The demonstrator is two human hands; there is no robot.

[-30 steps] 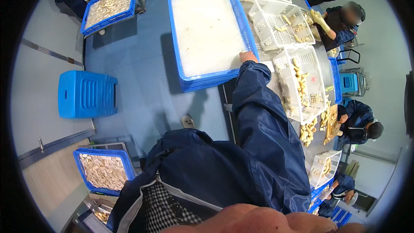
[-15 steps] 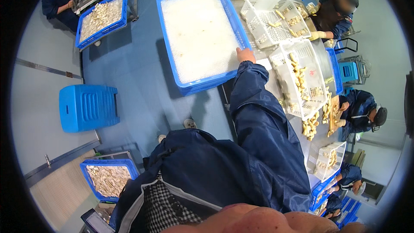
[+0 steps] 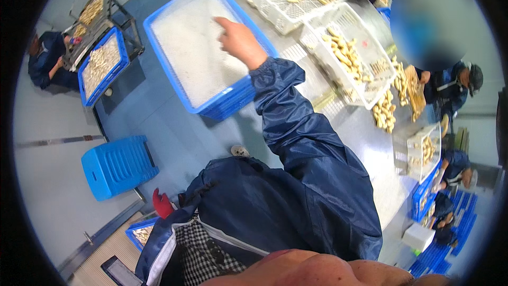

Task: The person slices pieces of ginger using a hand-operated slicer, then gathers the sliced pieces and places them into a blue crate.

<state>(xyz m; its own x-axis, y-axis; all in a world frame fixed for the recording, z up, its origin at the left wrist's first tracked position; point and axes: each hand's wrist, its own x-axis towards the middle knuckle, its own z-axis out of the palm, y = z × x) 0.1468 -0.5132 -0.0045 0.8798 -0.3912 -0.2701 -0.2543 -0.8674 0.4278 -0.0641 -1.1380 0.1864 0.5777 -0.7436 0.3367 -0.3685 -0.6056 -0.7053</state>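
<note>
My bare right hand reaches over a stack of blue plastic crates. Its index finger is stretched out, the others part bent and apart, and nothing shows in it. Below it, a white mesh liner covers the inside of the top crate; whether my fingers touch it I cannot tell. Toward the far rim the mesh looks blurred. Low on the left, my left hand in a red glove shows beside my jacket, fingers apart and holding nothing visible. It is nearest a blue crate of pale slices, partly hidden by my sleeve.
White baskets with pale root pieces stand on the metal table at right, beside loose piles. Co-workers sit along its far side. A blue stool stands at left; farther back, a person works by a crate of slices.
My right hand has let go of the crate's right rim and moved left over the mesh. My red-gloved left hand has come into view. The whole view has shifted.
</note>
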